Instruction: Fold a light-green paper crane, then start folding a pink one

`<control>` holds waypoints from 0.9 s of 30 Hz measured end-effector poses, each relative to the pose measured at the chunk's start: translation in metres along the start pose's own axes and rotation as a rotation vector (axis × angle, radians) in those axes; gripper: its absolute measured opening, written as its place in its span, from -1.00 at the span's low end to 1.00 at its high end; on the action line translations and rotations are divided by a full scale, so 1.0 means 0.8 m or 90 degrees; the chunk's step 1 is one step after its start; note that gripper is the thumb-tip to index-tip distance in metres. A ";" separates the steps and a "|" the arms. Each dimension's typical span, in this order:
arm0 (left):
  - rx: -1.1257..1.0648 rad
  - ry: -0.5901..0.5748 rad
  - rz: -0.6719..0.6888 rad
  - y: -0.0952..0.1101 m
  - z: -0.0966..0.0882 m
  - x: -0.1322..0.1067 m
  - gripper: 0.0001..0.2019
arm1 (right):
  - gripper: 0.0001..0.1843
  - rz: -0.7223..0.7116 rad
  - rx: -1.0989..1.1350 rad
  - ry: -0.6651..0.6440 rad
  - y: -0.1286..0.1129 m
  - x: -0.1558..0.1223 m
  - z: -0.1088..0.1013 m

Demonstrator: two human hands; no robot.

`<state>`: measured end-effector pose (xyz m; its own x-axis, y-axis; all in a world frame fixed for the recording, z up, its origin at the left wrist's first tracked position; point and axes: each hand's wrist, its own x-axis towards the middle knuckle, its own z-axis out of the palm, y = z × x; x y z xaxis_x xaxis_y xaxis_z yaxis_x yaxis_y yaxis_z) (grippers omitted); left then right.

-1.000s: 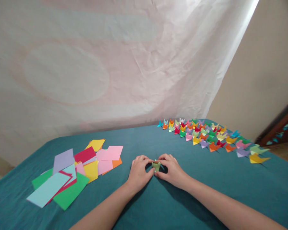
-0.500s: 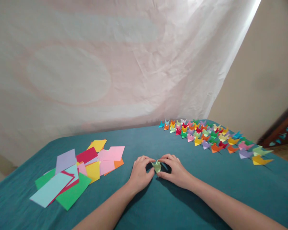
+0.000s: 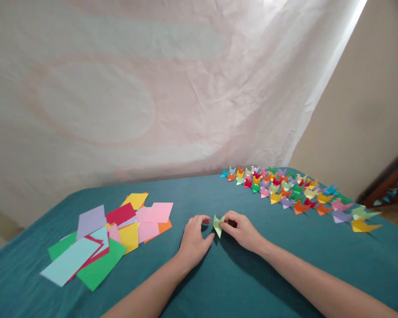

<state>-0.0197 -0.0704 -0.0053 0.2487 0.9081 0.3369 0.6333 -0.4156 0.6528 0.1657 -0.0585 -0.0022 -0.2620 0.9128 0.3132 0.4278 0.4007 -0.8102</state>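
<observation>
A small light green origami bird (image 3: 217, 226) is pinched between the thumb and fingers of my right hand (image 3: 239, 228), near the middle of the table. Its pointed end sticks up on the left and another point faces down. Just left of it, my left hand (image 3: 195, 237) is open, with thumb and fingers apart and nothing between them. A narrow gap separates its fingertips from the paper.
On the left lies a loose pile of coloured paper sheets, with a light blue sheet (image 3: 73, 261) and a green sheet (image 3: 102, 265) nearest. Rows of folded paper birds (image 3: 300, 207) stand at the right on the teal tablecloth (image 3: 199, 287). A pale cloth (image 3: 172, 97) hangs behind.
My left hand has let go of the light green origami bird and its fingers have parted. My right hand has closed on the bird, which is turned a little.
</observation>
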 end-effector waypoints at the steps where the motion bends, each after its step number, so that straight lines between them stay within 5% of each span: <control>1: -0.002 0.006 -0.014 0.000 0.000 0.000 -0.67 | -0.81 0.003 0.016 0.000 -0.001 -0.001 0.000; 8: 0.007 -0.062 -0.008 0.008 -0.007 0.004 -0.92 | -0.79 -0.033 0.046 -0.049 -0.007 -0.007 -0.002; 27: -0.094 -0.068 -0.020 0.009 -0.010 0.006 -0.83 | -0.76 -0.046 0.020 -0.041 -0.008 -0.011 0.000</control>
<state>-0.0199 -0.0696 0.0069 0.3118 0.9177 0.2461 0.5289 -0.3828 0.7575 0.1654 -0.0687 0.0004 -0.3472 0.8740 0.3400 0.3779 0.4622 -0.8022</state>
